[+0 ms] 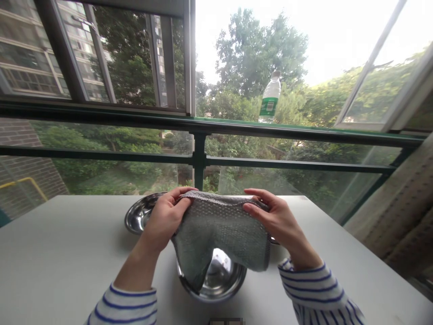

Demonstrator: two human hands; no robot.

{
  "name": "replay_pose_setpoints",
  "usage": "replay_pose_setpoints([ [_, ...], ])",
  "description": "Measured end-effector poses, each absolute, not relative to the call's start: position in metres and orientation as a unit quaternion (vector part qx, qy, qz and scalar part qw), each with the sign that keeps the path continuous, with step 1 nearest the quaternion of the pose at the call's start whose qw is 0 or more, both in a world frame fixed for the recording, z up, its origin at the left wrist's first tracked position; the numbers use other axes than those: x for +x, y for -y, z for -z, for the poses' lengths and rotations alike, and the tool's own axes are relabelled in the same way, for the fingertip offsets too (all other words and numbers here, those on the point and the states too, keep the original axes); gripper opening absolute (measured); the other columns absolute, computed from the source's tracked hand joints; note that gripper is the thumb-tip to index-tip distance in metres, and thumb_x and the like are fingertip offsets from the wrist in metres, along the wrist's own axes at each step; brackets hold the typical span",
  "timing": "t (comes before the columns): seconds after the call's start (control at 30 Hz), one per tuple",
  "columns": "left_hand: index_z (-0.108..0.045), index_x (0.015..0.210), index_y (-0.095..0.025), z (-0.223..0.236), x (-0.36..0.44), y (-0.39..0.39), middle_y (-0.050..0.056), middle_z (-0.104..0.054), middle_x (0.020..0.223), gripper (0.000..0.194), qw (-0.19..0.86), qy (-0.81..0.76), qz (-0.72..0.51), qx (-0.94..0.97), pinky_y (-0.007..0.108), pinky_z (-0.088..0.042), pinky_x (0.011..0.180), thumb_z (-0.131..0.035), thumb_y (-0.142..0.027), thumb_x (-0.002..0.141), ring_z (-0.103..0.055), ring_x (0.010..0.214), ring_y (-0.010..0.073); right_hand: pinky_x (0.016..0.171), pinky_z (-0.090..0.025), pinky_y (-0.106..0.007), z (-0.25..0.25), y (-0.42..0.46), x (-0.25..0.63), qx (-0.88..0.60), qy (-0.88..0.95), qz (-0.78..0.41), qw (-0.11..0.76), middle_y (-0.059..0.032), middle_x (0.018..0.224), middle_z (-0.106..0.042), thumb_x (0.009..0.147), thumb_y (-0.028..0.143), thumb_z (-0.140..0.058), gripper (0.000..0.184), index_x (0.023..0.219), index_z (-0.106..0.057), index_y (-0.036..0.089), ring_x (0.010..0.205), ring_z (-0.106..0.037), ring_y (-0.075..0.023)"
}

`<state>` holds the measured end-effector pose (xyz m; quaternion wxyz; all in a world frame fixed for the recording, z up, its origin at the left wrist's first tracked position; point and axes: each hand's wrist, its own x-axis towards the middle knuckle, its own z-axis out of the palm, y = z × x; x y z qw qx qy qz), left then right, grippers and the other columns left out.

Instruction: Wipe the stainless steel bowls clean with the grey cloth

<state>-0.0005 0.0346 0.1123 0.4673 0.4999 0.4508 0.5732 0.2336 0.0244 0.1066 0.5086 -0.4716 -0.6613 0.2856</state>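
Note:
A grey cloth (pixel 233 230) with a dimpled weave hangs between my two hands. My left hand (pixel 167 216) pinches its upper left edge, thumb in front and fingers behind. At the upper right, my right hand (pixel 274 216) has its thumb on the front of the cloth and the index finger lifted; its other fingers are partly hidden behind. Below and behind the cloth stands a shiny steel bowl (pixel 223 282), its far rim covered from sight. Another steel bowl (pixel 137 216) sits farther back, partly hidden by my left hand.
Both bowls stand on a white table (pixel 67 253). Past the table's far edge runs a dark green railing (pixel 135 121) before the windows. A clear bottle with a green label (pixel 269 101) stands by the railing. A patterned curtain (pixel 389 212) hangs at the right.

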Motion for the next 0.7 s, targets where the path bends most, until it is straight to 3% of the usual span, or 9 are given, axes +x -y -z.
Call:
replay_pose_setpoints([
  [0.13,-0.066,0.093,-0.017,-0.117,-0.002,-0.034,0.0,-0.067,0.066,0.031,0.513,-0.432,-0.598,0.439,0.019,-0.044,0.05,-0.069,-0.026,0.063,-0.059,0.057,0.0121,0.062,-0.045,-0.025,-0.108,-0.025,0.244,-0.442,0.682,-0.375,0.446,-0.0023,0.083,-0.064,0.068,0.031,-0.069,0.035,0.1,-0.064,0.019,0.074,-0.057,-0.0151],
  [0.2,-0.066,0.093,-0.017,-0.119,-0.004,-0.033,0.001,-0.068,0.067,0.03,0.546,-0.418,-0.604,0.404,0.018,-0.045,0.05,-0.069,-0.021,0.063,-0.059,0.056,0.0115,0.06,-0.043,-0.022,-0.107,-0.027,0.245,-0.432,0.665,-0.393,0.465,-0.0004,0.075,-0.063,0.07,0.03,-0.067,0.021,0.086,-0.066,0.017,0.069,-0.056,-0.0131],
  [0.27,-0.066,0.092,-0.017,-0.119,-0.005,-0.033,0.002,-0.068,0.069,0.029,0.578,-0.396,-0.596,0.392,0.018,-0.046,0.051,-0.069,-0.018,0.063,-0.06,0.057,0.0113,0.055,-0.041,-0.021,-0.106,-0.029,0.242,-0.428,0.623,-0.404,0.515,0.0008,0.068,-0.062,0.072,0.034,-0.065,0.019,0.079,-0.064,0.017,0.063,-0.054,-0.0118],
  [0.37,-0.066,0.092,-0.014,-0.114,-0.008,-0.036,0.004,-0.07,0.075,0.03,0.625,-0.363,-0.543,0.427,0.022,-0.05,0.06,-0.071,-0.015,0.063,-0.062,0.061,0.0132,0.051,-0.042,-0.023,-0.105,-0.032,0.237,-0.43,0.552,-0.413,0.583,-0.0009,0.069,-0.064,0.071,0.043,-0.064,0.03,0.088,-0.062,0.018,0.059,-0.056,-0.0138],
  [0.47,-0.067,0.083,-0.012,-0.107,-0.01,-0.041,0.005,-0.07,0.074,0.021,0.606,-0.378,-0.539,0.446,0.024,-0.05,0.066,-0.072,-0.016,0.063,-0.063,0.066,0.0143,0.051,-0.046,-0.027,-0.105,-0.033,0.236,-0.448,0.523,-0.395,0.608,-0.0035,0.072,-0.067,0.07,0.048,-0.063,0.045,0.104,-0.059,0.018,0.058,-0.06,-0.0176],
  [0.7,-0.061,0.096,-0.019,-0.097,-0.002,-0.053,0.001,-0.069,0.073,0.026,0.499,-0.5,-0.586,0.397,0.022,-0.044,0.046,-0.059,-0.036,0.076,-0.063,0.061,0.0161,0.057,-0.05,-0.03,-0.105,-0.035,0.243,-0.418,0.497,-0.443,0.618,-0.004,0.081,-0.068,0.07,0.04,-0.064,0.062,0.125,-0.043,0.02,0.067,-0.064,-0.0202],
])
